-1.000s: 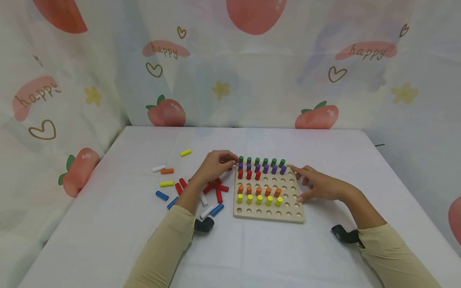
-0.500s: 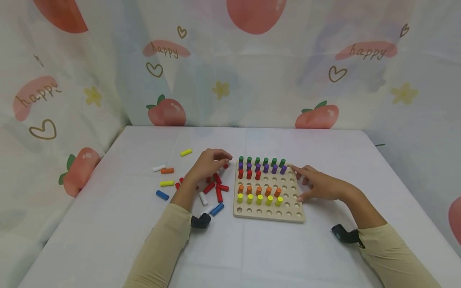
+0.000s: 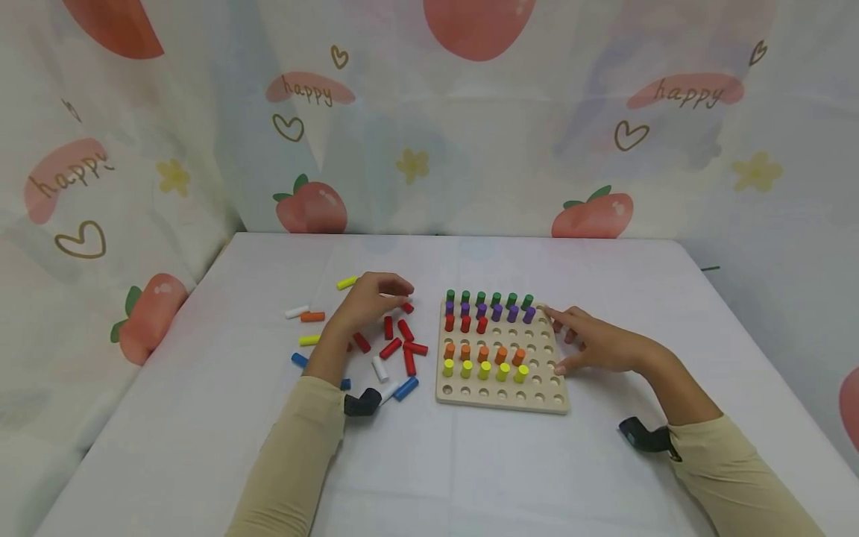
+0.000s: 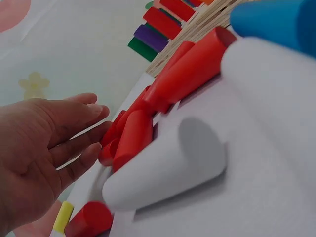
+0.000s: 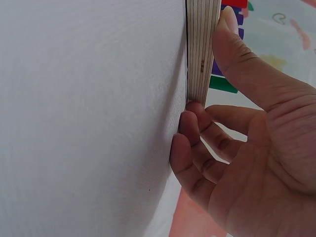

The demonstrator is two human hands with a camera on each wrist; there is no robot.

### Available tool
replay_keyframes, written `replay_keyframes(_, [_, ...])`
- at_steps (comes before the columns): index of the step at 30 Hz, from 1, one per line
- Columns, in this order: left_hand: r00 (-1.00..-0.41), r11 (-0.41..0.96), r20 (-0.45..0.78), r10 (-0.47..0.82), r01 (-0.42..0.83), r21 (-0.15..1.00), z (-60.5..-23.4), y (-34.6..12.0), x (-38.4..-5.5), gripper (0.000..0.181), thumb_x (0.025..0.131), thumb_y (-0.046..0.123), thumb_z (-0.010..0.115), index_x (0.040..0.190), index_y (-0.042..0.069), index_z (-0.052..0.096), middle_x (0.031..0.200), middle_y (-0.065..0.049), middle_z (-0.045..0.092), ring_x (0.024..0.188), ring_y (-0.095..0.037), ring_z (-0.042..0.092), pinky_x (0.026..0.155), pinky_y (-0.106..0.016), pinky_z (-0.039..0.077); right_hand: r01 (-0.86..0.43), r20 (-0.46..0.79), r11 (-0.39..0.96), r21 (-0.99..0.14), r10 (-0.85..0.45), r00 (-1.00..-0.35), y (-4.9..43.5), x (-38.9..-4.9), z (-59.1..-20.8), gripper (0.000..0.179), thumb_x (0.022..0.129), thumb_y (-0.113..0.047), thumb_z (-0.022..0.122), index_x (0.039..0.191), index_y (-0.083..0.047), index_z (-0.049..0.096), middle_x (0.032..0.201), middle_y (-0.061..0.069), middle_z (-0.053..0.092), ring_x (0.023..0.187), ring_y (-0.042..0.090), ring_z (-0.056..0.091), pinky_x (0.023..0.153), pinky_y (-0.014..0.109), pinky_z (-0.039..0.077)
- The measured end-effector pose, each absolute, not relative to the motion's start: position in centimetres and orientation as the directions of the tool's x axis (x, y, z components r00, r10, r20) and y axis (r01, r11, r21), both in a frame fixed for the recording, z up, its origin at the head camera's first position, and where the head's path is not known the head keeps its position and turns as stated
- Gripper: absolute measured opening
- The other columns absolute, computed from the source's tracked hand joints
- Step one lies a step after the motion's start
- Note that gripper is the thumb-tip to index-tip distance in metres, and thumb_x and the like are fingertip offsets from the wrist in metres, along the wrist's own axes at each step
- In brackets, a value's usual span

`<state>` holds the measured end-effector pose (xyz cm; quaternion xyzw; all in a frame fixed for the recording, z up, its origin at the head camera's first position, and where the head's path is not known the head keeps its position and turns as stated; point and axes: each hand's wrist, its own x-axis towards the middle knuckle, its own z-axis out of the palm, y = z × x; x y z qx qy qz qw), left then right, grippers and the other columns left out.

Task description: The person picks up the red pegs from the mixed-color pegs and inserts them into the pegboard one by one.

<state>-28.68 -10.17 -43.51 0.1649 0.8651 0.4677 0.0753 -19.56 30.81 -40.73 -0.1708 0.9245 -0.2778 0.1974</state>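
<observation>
A square wooden pegboard [image 3: 463, 397] lies on the table, with rows of green, purple, red, orange and yellow pegs standing in it. My left hand [image 3: 372, 300] is over the loose pegs to its left, its fingers loosely bent. By its fingertips lies a red peg [image 3: 407, 306]; the left wrist view shows the lower fingertips at a small red peg [image 4: 108, 152], without a clear grip. At the board's right edge, my right hand [image 3: 597, 344] holds on, thumb on the rim and index finger at the far corner. Its remaining fingers rest low beside the edge.
Loose red pegs [image 3: 391, 348], white pegs [image 3: 379, 368] and blue pegs [image 3: 406, 388] are scattered left of the board. Farther left lie an orange peg [image 3: 312, 317], a white peg [image 3: 297, 312] and yellow pegs [image 3: 347, 283]. A printed curtain [image 3: 470, 149] stands behind the table.
My left hand has drawn back leftward from the board's far left corner to above the loose pegs, and a red peg by its fingertips has shifted left too. The right hand has stayed put.
</observation>
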Motion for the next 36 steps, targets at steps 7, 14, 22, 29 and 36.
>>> replay_keyframes(7, [-0.942,0.502,0.028,0.333,0.202,0.841,-43.5,-12.0,-28.6,0.025,0.096,0.005,0.075,0.119,0.015,0.075,0.113,0.001,0.071,0.110,-0.020,0.064,0.094,-0.036,0.055,-0.222,-0.262,0.788,-0.575,-0.435,-0.862,30.8,-19.4,-40.6,0.108,0.083,-0.039,0.087,0.162,-0.001,0.024,0.127,0.012,0.046,0.108,0.027,0.047,0.088,0.041,0.050])
replay_keyframes(14, [-0.949,0.506,0.050,0.310,0.209,0.837,-43.7,-13.4,-28.8,0.027,0.095,0.005,0.075,0.121,0.014,0.075,0.115,-0.001,0.072,0.112,-0.022,0.065,0.097,-0.038,0.054,-0.223,-0.263,0.790,-0.572,-0.434,-0.862,30.7,-19.4,-40.6,0.109,0.083,-0.038,0.087,0.162,0.000,0.023,0.127,0.012,0.045,0.108,0.027,0.047,0.087,0.041,0.050])
replay_keyframes(22, [-0.973,0.498,-0.003,0.232,0.116,0.860,-44.0,-14.2,-28.7,0.029,0.094,0.007,0.077,0.120,0.020,0.075,0.115,0.003,0.071,0.113,-0.021,0.063,0.096,-0.039,0.055,-0.216,-0.266,0.791,-0.572,-0.428,-0.864,30.6,-19.3,-40.4,0.108,0.083,-0.038,0.087,0.162,-0.001,0.023,0.128,0.013,0.045,0.108,0.028,0.048,0.088,0.041,0.051])
replay_keyframes(29, [-0.976,0.481,-0.029,0.215,0.080,0.873,-44.4,-14.7,-28.8,0.029,0.093,0.004,0.078,0.118,0.019,0.076,0.114,0.001,0.072,0.111,-0.022,0.063,0.098,-0.039,0.053,-0.220,-0.265,0.791,-0.571,-0.432,-0.862,30.6,-19.2,-40.2,0.108,0.084,-0.038,0.087,0.162,0.000,0.023,0.128,0.013,0.045,0.108,0.028,0.048,0.087,0.041,0.051])
replay_keyframes(36, [-0.974,0.531,-0.002,0.228,0.122,0.838,-45.0,-15.2,-29.1,0.024,0.091,0.004,0.079,0.112,0.016,0.079,0.105,-0.002,0.070,0.102,-0.025,0.063,0.092,-0.038,0.055,-0.225,-0.264,0.790,-0.570,-0.436,-0.860,30.7,-19.3,-40.3,0.108,0.084,-0.038,0.087,0.162,0.000,0.023,0.128,0.013,0.045,0.108,0.028,0.048,0.087,0.040,0.051])
